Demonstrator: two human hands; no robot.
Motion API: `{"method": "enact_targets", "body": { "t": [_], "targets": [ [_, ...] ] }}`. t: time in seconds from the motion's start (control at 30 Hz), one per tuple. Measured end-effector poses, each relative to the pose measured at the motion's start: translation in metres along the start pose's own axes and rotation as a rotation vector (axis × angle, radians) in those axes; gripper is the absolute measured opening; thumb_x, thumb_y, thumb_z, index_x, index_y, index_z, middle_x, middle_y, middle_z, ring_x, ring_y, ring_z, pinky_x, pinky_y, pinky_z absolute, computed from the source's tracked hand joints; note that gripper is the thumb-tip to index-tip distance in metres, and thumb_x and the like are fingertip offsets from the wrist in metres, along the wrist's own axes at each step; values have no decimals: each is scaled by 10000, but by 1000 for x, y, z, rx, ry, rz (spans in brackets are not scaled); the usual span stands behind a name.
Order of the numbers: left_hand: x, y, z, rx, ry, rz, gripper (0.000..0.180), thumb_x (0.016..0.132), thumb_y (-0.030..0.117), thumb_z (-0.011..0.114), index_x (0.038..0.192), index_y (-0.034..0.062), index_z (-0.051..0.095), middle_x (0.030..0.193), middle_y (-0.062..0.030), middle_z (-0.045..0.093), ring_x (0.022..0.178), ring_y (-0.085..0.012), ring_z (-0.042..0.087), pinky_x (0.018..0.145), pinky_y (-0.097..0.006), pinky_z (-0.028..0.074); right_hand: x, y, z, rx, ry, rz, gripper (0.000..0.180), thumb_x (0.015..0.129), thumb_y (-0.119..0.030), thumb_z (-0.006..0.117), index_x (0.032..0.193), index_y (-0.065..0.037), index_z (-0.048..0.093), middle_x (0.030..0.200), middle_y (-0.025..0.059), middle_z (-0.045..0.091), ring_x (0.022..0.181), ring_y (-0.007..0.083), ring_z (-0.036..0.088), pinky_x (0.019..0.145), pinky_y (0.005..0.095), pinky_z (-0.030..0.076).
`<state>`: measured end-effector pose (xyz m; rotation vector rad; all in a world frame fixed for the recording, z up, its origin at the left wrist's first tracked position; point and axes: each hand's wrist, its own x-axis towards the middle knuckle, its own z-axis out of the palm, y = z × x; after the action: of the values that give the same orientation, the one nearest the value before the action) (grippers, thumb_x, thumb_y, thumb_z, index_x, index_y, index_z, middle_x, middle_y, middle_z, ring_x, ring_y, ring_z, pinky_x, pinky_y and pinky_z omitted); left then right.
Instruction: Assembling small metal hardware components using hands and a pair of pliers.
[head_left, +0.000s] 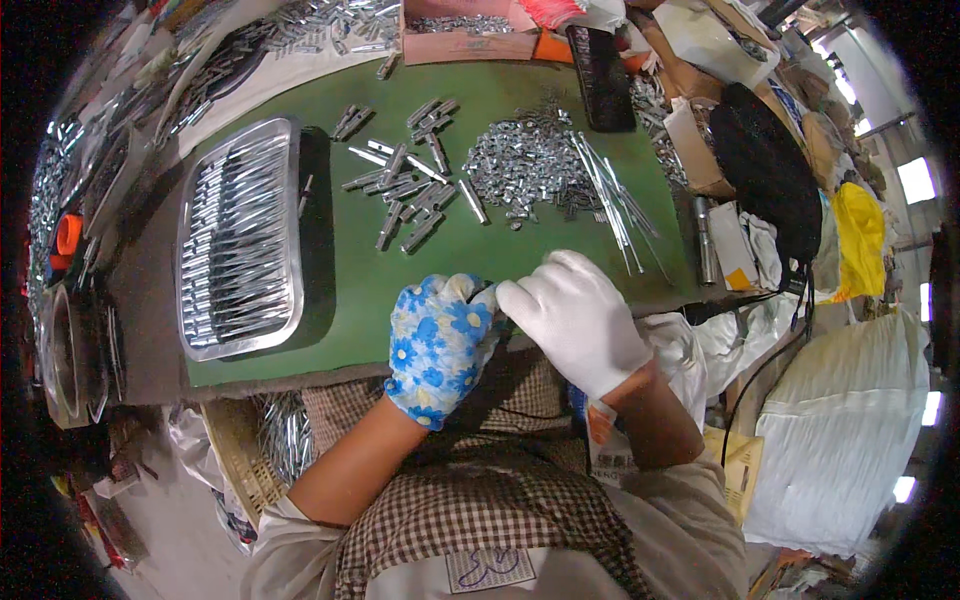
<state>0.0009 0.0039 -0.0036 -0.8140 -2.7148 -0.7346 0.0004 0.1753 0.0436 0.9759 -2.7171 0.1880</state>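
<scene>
Checked fabric of an apron [480, 500] fills the bottom of my view, closest to the lens, with both forearms rising out of it. My left hand [440, 345], in a blue flower-print glove, and my right hand [575, 320], in a plain white glove, meet at the near edge of the green tabletop [400, 300]. The fingers of both are curled closed and pressed tip to tip around something small and dark between them; it is too hidden for me to say what it is.

Beyond the hands, in the middle of the tabletop, I see a heap of small shiny metal parts [525, 165]. A bundle of thin metal rods [610, 200] lies across its right side, running toward the near right. Left of the heap, short metal tubes [405, 190] lie scattered loosely, well apart from my hands. Further left sits a long silver tray [240, 240], packed with metal pieces laid in rows. At the far edge stands a pink cardboard box [465, 35] holding more small parts. A black bag [765, 170] rests off to the right, and a yellow bag [860, 240] beyond it.
</scene>
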Motion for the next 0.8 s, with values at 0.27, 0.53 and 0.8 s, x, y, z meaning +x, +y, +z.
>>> {"method": "enact_targets", "body": {
  "t": [0.27, 0.53, 0.8],
  "targets": [
    [2, 2, -3, 47, 38, 6, 184, 720, 169, 687, 900, 136, 670, 800, -50, 585, 752, -274, 580, 628, -409, 456, 2, -9, 7, -33, -28, 84, 35, 781, -122, 545, 808, -111, 525, 689, 40, 569, 740, 212, 605, 869, 361, 481],
    [0, -1, 2, 19, 41, -21, 201, 726, 173, 705, 920, 131, 677, 811, -58, 578, 762, -283, 566, 643, -416, 445, -6, 11, -5, -74, -217, 380, 170, 808, -139, 567, 962, -75, 601, 799, 101, 617, 835, 298, 617, 793, 431, 487],
    [3, 3, 1, -19, 92, 14, 266, 726, 173, 716, 990, 144, 690, 796, -55, 560, 760, -283, 554, 640, -418, 438, -145, 160, 20, -342, 267, 832, 553, 872, -231, 598, 1372, -48, 450, 1229, 255, 530, 1096, 424, 519, 947, 472, 417]
  ]
}}
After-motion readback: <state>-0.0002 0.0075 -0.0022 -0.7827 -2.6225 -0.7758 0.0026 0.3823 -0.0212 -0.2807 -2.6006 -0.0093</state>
